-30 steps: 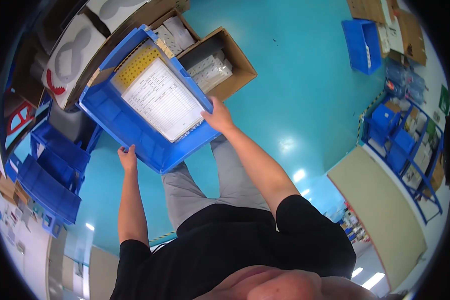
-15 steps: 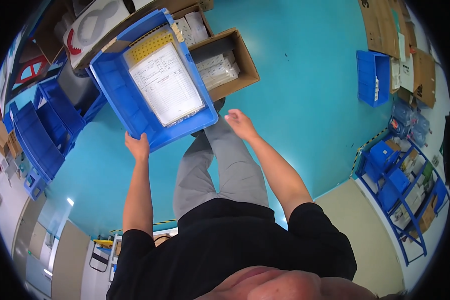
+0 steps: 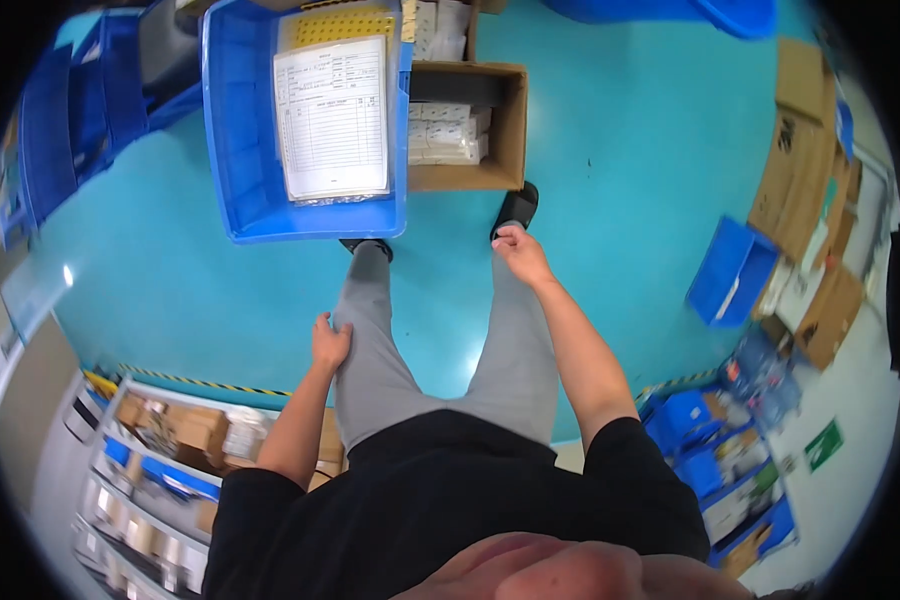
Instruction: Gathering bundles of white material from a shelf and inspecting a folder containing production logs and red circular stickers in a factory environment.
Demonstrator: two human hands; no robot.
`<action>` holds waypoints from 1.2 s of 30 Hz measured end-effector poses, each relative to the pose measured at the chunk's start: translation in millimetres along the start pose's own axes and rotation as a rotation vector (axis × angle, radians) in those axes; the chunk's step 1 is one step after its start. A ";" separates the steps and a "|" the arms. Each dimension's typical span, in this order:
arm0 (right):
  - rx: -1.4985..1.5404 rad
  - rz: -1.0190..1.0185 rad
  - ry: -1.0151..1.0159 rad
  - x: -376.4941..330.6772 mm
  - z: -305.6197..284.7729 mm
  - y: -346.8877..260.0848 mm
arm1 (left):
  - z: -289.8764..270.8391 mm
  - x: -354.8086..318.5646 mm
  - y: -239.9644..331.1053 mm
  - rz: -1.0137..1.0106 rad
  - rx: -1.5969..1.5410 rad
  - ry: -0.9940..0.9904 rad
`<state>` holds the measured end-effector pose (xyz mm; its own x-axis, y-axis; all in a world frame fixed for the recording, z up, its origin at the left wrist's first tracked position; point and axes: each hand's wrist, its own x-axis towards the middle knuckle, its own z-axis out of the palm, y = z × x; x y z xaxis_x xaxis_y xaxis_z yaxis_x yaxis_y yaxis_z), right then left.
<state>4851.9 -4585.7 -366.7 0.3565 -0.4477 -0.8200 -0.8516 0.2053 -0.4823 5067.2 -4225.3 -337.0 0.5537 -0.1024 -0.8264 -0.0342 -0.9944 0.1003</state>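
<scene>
A blue plastic bin [image 3: 232, 150] stands in front of me. In it lies a stack of printed paper sheets [image 3: 335, 125], with a yellow dotted piece [image 3: 355, 25] at the far end. My left hand [image 3: 331, 340] hangs beside my left thigh, off the bin, its fingers loosely apart and nothing in them. Over my right lower leg is my right hand [image 3: 522, 255], its fingers curled in with nothing seen in them. Right of the bin, an open cardboard box [image 3: 505, 125] holds white packs [image 3: 445, 135]; it is nearest to my right hand.
Blue bins [image 3: 45, 130] stand at the far left. Flattened cardboard [image 3: 785, 190] and a small blue bin [image 3: 730, 270] line the right wall. Shelving [image 3: 170, 440] with boxes lies behind me on the left, a loaded blue rack [image 3: 715, 450] behind on the right.
My left hand has let go of the blue bin's near edge and dropped back to my thigh. The view has turned, and the bin now sits higher in it. My right hand stays empty.
</scene>
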 end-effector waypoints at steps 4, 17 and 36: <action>-0.129 -0.217 -0.108 73.1 -32.3 -4.6 | 61.1 -13.8 73.0 -0.152 0.058 0.075; -0.911 -0.590 -0.199 295.6 43.5 -54.4 | 124.3 93.1 111.2 0.093 -0.086 0.526; -1.165 -0.582 -0.120 327.6 105.9 -44.7 | 130.9 140.5 92.1 0.323 -0.206 0.863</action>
<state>5047.4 -4649.4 -646.5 0.7633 -0.1229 -0.6343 -0.3709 -0.8872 -0.2745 5032.9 -4334.8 -516.4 0.9706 -0.2346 -0.0542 -0.1915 -0.8886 0.4168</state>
